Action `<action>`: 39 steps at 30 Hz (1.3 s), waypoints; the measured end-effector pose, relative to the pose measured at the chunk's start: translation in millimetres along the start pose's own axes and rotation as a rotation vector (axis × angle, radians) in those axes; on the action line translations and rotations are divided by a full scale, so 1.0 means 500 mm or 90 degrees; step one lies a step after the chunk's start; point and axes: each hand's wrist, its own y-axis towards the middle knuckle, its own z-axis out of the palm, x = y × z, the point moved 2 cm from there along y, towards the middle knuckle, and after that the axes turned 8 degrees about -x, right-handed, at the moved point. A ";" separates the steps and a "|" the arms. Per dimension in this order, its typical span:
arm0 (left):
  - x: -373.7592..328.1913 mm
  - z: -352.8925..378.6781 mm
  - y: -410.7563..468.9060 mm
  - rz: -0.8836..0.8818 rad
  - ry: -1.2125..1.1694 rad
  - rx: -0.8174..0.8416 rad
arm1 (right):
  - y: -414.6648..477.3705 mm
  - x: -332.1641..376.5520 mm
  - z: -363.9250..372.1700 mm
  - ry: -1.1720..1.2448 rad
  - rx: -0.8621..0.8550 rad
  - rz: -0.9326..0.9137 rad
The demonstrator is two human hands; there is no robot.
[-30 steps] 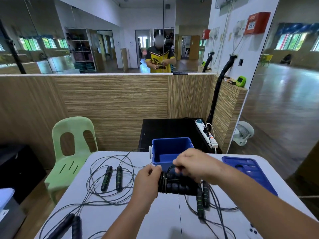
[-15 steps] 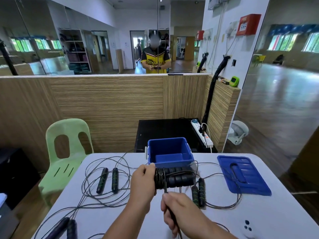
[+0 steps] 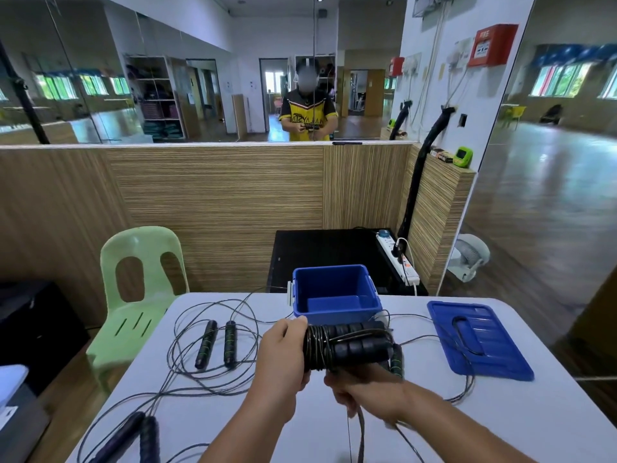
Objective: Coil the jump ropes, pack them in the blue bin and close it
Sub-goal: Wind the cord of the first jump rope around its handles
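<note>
Two black foam jump-rope handles (image 3: 350, 345) are held side by side above the bench (image 3: 551, 412), just in front of the blue bin (image 3: 340, 317). The left hand (image 3: 283, 355) is closed round the left end of the pair, where several turns of thin black cord (image 3: 315, 349) are wound. The right hand (image 3: 360, 385) is positioned directly beneath the handles. Its fingers are curled round the loose run of the same cord, which trails from the fist toward the near edge of the bench.

The bin is stood open near the far edge of the bench, with its inner floor exposed. The blue lid (image 3: 477, 342) is laid flat to the right, apart from the bin.

A second rope (image 3: 217, 342), with green-banded handles laid parallel, is spread in loose loops on the left half of the bench. A third pair of handles (image 3: 133, 436) is located at the near left corner. One green-banded handle (image 3: 397, 362) is seen just right of the held pair, partly hidden.

A pale green plastic chair (image 3: 140, 279) is placed at the left of the bench. A white power strip (image 3: 399, 262) is set on the black cabinet (image 3: 317, 255) behind the bin.
</note>
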 end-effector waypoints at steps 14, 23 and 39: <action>0.006 -0.019 -0.007 0.001 0.007 0.045 | 0.107 0.084 -0.130 -0.265 -0.083 -0.145; 0.017 -0.020 0.027 0.131 0.112 0.017 | 0.066 0.213 -0.160 -0.432 -0.087 -0.151; 0.021 -0.011 0.064 0.146 0.084 -0.120 | -0.080 0.161 -0.019 0.029 -0.162 -0.035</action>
